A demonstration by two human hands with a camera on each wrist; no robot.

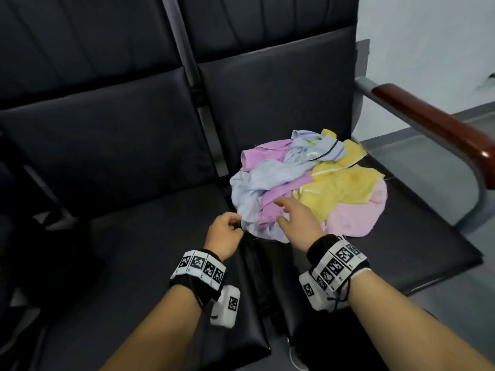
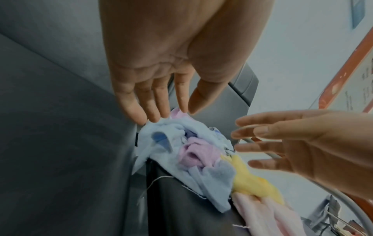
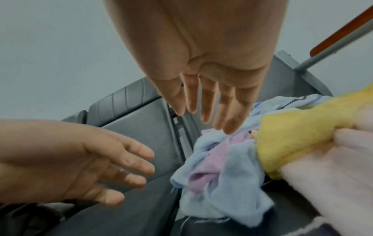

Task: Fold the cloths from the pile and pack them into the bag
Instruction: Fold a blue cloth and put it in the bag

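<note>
A crumpled pile of cloths (image 1: pixel 321 180) in light blue, purple, yellow and pale pink lies on the right black seat (image 1: pixel 401 236). My left hand (image 1: pixel 235 223) is at the pile's near left edge. In the left wrist view its straight fingers (image 2: pixel 161 111) reach the light blue cloth (image 2: pixel 171 143), and I cannot tell if they touch it. My right hand (image 1: pixel 284 212) hovers over the pile's near side, fingers spread (image 3: pixel 206 116), and holds nothing. No bag is clearly visible.
The left seat (image 1: pixel 134 236) adjoins at a gap (image 1: pixel 222 167), with backrests behind. A wooden armrest (image 1: pixel 434 124) on a grey frame bounds the right side. Dark fabric (image 2: pixel 181 207) lies under the pile's near edge. Grey floor (image 1: pixel 455 303) lies to the right.
</note>
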